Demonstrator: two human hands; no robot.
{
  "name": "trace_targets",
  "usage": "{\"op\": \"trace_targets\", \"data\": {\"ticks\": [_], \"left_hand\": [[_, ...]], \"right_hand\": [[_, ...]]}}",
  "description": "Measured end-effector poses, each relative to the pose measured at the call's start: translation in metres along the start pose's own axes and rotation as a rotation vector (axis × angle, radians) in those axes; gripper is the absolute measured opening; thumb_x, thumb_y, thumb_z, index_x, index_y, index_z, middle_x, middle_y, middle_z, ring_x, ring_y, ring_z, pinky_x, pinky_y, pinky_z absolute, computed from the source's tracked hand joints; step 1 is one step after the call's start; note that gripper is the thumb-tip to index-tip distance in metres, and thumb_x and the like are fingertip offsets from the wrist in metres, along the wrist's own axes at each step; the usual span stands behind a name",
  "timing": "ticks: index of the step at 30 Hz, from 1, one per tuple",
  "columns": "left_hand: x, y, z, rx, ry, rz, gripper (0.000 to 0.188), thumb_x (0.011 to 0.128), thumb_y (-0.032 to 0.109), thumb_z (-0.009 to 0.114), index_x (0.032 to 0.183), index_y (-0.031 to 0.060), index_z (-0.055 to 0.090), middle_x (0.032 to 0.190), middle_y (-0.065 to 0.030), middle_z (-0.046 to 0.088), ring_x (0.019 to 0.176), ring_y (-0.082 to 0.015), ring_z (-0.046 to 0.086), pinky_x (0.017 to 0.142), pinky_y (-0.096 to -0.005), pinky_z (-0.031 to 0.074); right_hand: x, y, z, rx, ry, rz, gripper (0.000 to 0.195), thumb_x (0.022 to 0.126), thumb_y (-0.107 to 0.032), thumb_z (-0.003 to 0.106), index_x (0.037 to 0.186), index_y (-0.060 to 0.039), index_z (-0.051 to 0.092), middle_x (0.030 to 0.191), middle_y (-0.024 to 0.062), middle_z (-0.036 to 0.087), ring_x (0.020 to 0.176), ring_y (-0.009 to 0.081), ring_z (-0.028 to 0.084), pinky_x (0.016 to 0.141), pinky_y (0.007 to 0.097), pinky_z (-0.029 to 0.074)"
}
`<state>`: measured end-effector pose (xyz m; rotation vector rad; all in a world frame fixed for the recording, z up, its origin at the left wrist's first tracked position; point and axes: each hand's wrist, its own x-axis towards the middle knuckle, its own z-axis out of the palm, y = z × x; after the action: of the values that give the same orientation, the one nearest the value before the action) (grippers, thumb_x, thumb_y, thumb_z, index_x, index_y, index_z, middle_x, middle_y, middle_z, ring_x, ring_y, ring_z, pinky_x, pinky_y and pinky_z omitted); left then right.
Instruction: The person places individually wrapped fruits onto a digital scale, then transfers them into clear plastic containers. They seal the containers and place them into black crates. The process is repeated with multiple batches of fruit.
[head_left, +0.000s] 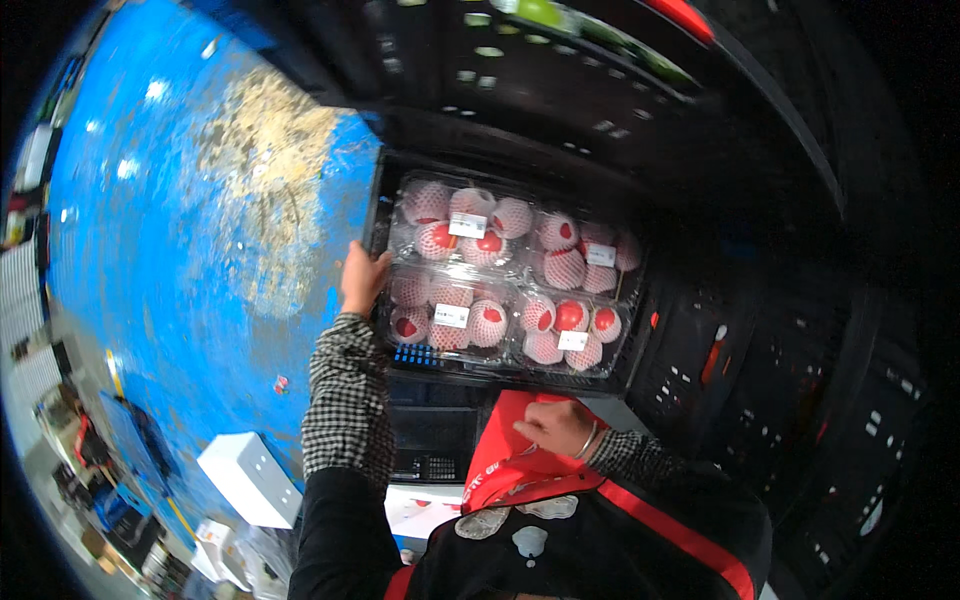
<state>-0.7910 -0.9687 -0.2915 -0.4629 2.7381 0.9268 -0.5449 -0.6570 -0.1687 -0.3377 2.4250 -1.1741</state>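
A black plastic crate (382, 206) lies before me, with several clear plastic clamshell boxes in it. Red round fruits in white foam net sleeves fill the upper left box (491, 266), the upper right box (541, 279), the lower left box (499, 356) and the lower right box (611, 364). Each lid bears a printed white label. My left hand (363, 279) holds the left rim of the crate, its thumb toward the inside. Close to my body, my right hand (559, 426) hovers over or rests on my red apron (499, 442), fingers curled; whether they hold anything is hidden.
Tall stacks of black crates (720, 300) rise at the right and behind the crate. Green produce (540, 13) shows in one at the top. On the blue floor (150, 247) at left lies a worn patch; a white box (251, 480) stands nearer me.
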Motion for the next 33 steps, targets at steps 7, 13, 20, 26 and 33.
{"op": "trace_targets", "data": {"ticks": [7,13,20,26,33], "left_hand": [[0.001,0.004,0.014,0.056,0.153,-0.067,0.038,0.087,0.033,0.063,0.103,0.0004,0.053,0.099,-0.0264,0.065,0.095,-0.0434,0.062,0.082,-0.0507,0.048],[-0.019,-0.035,0.003,-0.271,0.395,0.239,0.054,0.084,0.032,0.071,0.121,-0.0018,0.052,0.117,-0.0222,0.059,0.112,-0.0365,0.055,0.094,-0.047,0.043],[-0.127,-0.106,0.015,-0.278,0.25,-0.095,0.052,0.074,0.044,0.074,0.107,0.0039,0.068,0.101,-0.0192,0.068,0.099,-0.0332,0.065,0.087,-0.0419,0.051],[-0.16,-0.124,0.099,-1.464,0.843,-0.44,0.08,0.08,0.029,0.077,0.142,0.003,0.033,0.142,-0.0179,0.043,0.134,-0.0259,0.039,0.11,-0.0415,0.033],[-0.318,-0.16,0.195,-1.685,0.621,-0.938,0.06,0.09,0.032,0.068,0.135,-0.0006,0.045,0.118,-0.0131,0.061,0.111,-0.0211,0.058,0.096,-0.0311,0.044]], "right_hand": [[0.028,0.089,0.03,-0.203,-0.149,0.132,0.033,0.089,-0.035,0.064,0.075,-0.0051,0.056,0.067,0.0144,0.058,0.063,0.0325,0.061,0.055,0.0428,0.045],[0.029,-0.001,-0.027,-0.525,-0.003,-0.345,0.017,0.08,-0.024,0.07,0.079,-0.0089,0.061,0.078,0.0093,0.057,0.074,0.0309,0.06,0.064,0.0425,0.048],[0.069,-0.094,-0.182,-0.721,0.444,-0.412,0.008,0.083,-0.004,0.068,0.089,-0.0032,0.062,0.079,0.0094,0.057,0.067,0.0231,0.056,0.06,0.0341,0.047],[0.072,0.053,-0.009,-0.821,-0.61,0.116,0.065,0.078,-0.048,0.074,0.122,-0.0022,0.058,0.107,0.02,0.063,0.098,0.0345,0.063,0.085,0.0447,0.049],[0.086,0.162,0.056,-0.83,-0.549,0.175,0.051,0.08,-0.039,0.072,0.115,-0.0035,0.06,0.11,0.0248,0.06,0.101,0.0395,0.059,0.087,0.0458,0.047]]}}
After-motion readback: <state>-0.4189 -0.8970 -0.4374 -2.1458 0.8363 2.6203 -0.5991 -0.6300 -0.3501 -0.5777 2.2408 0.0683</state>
